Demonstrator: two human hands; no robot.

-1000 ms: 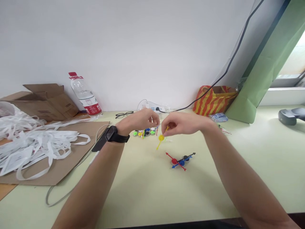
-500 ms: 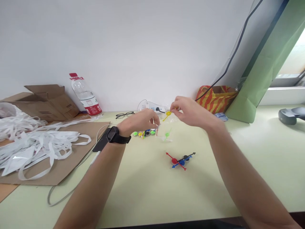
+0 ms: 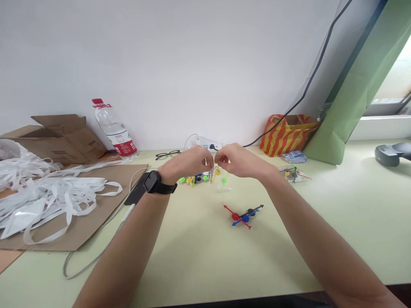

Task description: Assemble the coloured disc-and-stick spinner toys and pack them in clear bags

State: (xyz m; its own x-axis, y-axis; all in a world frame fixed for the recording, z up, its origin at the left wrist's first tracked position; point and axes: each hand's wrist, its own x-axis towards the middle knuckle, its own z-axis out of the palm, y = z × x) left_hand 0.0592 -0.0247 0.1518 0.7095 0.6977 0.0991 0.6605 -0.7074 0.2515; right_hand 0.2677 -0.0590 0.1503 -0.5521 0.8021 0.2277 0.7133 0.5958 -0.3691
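Observation:
My right hand (image 3: 239,160) is closed in a pinch on a yellow arrow spinner (image 3: 217,172), which hangs below the fingertips. Close beside it, my left hand (image 3: 189,162), with a black watch on the wrist, has its fingers pinched together. Small coloured bits show under the left fingertips, but what they grip is unclear. A row of small round coloured spinners (image 3: 189,181) lies beneath the left hand. Just below the hands is a green arrow spinner (image 3: 224,181). Nearer me, a red arrow spinner (image 3: 235,217), a blue one (image 3: 245,218) and a black one (image 3: 251,212) lie overlapping.
A clear packet of coloured spinners (image 3: 293,174) lies past my right forearm. Behind stand a striped bag (image 3: 276,134), a power strip (image 3: 205,144) and glasses (image 3: 168,155). At left are a leaning bottle (image 3: 117,132), a cardboard box (image 3: 64,139), white straps (image 3: 70,192) and a phone (image 3: 136,190).
My right hand has moved left and slightly down with the yellow arrow spinner, coming up beside my left hand. The left hand has hardly moved. The packet at right has come into view.

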